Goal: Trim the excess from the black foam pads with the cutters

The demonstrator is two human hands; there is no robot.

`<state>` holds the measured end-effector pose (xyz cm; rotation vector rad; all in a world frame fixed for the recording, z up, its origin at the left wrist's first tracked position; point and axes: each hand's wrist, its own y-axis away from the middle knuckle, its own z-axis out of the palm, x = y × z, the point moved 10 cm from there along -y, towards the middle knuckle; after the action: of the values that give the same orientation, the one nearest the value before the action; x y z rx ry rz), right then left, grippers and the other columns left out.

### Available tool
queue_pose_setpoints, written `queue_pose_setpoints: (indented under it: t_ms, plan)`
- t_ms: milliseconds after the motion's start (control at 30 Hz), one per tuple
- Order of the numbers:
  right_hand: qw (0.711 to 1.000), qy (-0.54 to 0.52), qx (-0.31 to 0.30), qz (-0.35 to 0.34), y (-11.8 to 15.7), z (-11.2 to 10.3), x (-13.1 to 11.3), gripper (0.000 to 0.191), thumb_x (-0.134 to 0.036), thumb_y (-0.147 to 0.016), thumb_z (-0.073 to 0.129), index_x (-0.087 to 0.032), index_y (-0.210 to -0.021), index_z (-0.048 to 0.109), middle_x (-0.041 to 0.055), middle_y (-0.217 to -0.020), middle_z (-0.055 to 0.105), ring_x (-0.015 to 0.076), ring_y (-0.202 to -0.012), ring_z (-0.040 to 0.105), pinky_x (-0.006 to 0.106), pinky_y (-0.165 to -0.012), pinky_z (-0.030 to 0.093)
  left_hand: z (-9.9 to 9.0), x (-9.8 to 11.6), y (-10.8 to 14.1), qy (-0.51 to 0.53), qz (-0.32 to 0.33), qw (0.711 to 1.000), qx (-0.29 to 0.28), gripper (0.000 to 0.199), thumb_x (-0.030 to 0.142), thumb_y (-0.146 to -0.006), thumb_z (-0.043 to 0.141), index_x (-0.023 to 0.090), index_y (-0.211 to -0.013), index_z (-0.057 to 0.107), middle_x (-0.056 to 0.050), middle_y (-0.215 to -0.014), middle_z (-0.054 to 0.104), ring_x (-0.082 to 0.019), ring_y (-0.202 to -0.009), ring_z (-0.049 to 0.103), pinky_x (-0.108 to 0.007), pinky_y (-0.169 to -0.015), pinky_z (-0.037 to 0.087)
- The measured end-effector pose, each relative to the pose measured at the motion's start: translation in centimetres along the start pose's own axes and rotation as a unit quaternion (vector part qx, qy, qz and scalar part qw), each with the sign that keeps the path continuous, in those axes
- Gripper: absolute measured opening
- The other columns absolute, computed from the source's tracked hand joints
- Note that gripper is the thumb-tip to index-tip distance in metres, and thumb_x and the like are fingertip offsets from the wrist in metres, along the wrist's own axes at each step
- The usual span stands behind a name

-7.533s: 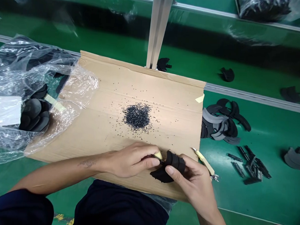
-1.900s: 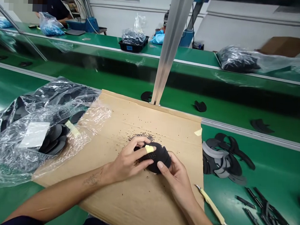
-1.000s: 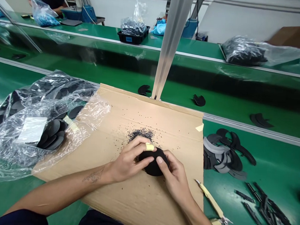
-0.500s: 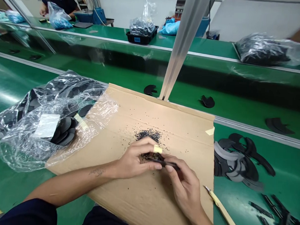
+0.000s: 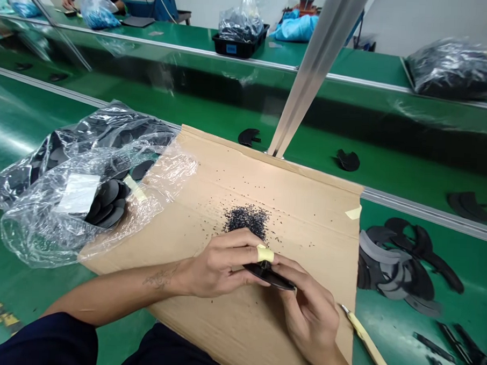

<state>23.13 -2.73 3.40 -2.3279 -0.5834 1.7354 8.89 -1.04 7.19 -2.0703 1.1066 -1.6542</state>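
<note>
Between my two hands, a thin black plastic part with a rounded edge (image 5: 272, 277) is held low over the cardboard sheet (image 5: 204, 331). My left hand (image 5: 224, 259) pinches its left end with thumb below and fingers above; yellow tape (image 5: 265, 254) wraps one finger. The fingers of my right hand (image 5: 313, 309) close on the part's right end. Just beyond the hands lies a heap of tiny black bits (image 5: 246, 219), scattered thinner around its edges. My fingers hide much of the part.
Left, an open clear plastic bag (image 5: 40, 216) holds dark rounded pieces (image 5: 107, 201). Curved black and grey parts (image 5: 385, 258) lie on the right, near a yellow-handled cutting tool (image 5: 368, 338) and narrow black pieces (image 5: 434, 347). A metal post (image 5: 299, 104) rises behind the cardboard. Across the bench, a person's hand (image 5: 68, 0) shows.
The black part has turned in my fingers, and more of its flat face shows. Both hands stay on it. The whole view has shifted slightly.
</note>
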Motion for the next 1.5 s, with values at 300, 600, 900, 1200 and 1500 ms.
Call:
queue_pose_setpoints:
  t_ms: [300, 600, 900, 1200, 1500]
  plan:
    - [0.999, 0.030, -0.006, -0.017, 0.0, -0.1, -0.7, 0.029, -0.009, -0.090, 0.064, -0.027, -0.109, 0.074, 0.0071, -0.106, 0.077, 0.0230, -0.089, 0.075, 0.037, -0.079, 0.064, 0.7, 0.1, 0.2, -0.010, 0.006, 0.999, -0.037, 0.021, 0.017, -0.097, 0.063, 0.015, -0.117, 0.066, -0.011, -0.102, 0.071, -0.018, -0.089, 0.066, -0.032, -0.075, 0.059]
    - [0.998, 0.037, -0.043, -0.023, 0.1, 0.3, -0.7, 0.038, -0.006, -0.090, 0.060, -0.029, -0.119, 0.072, 0.0070, -0.115, 0.075, 0.0231, -0.096, 0.074, 0.036, -0.083, 0.063, 0.5, 0.3, 0.3, 0.006, 0.004, 1.000, -0.019, 0.028, 0.014, -0.092, 0.070, 0.015, -0.119, 0.066, -0.010, -0.101, 0.072, -0.017, -0.088, 0.068, -0.031, -0.076, 0.059]
    - [0.996, 0.018, -0.050, -0.069, -0.4, 0.5, -1.8, 0.030, -0.007, -0.093, 0.058, -0.023, -0.116, 0.070, 0.0094, -0.114, 0.075, 0.0219, -0.102, 0.074, 0.032, -0.085, 0.063, 0.3, 0.3, 0.1, 0.011, -0.014, 1.000, -0.009, 0.029, 0.025, -0.092, 0.073, 0.016, -0.119, 0.068, -0.008, -0.096, 0.071, -0.015, -0.084, 0.066, -0.027, -0.072, 0.057]
    - [0.999, 0.002, -0.043, -0.022, -1.6, 0.5, -1.3, 0.011, -0.024, -0.097, 0.064, -0.024, -0.107, 0.068, 0.0033, -0.096, 0.076, 0.0178, -0.086, 0.074, 0.027, -0.078, 0.061, 1.1, -1.2, 0.3, 0.056, -0.064, 0.996, -0.037, 0.032, 0.039, -0.094, 0.070, 0.019, -0.119, 0.070, -0.010, -0.103, 0.070, -0.021, -0.100, 0.062, -0.036, -0.087, 0.054]
    - [0.848, 0.506, -0.013, 0.155, 7.9, -7.9, -1.9, 0.038, -0.045, -0.107, 0.038, -0.019, -0.119, 0.063, 0.0007, -0.059, 0.064, 0.0181, -0.046, 0.060, 0.026, -0.044, 0.035, -0.8, -6.1, 2.8, 0.055, -0.290, 0.954, 0.050, 0.023, 0.032, -0.090, 0.071, 0.018, -0.107, 0.075, -0.006, -0.105, 0.075, -0.019, -0.096, 0.070, -0.030, -0.085, 0.058]
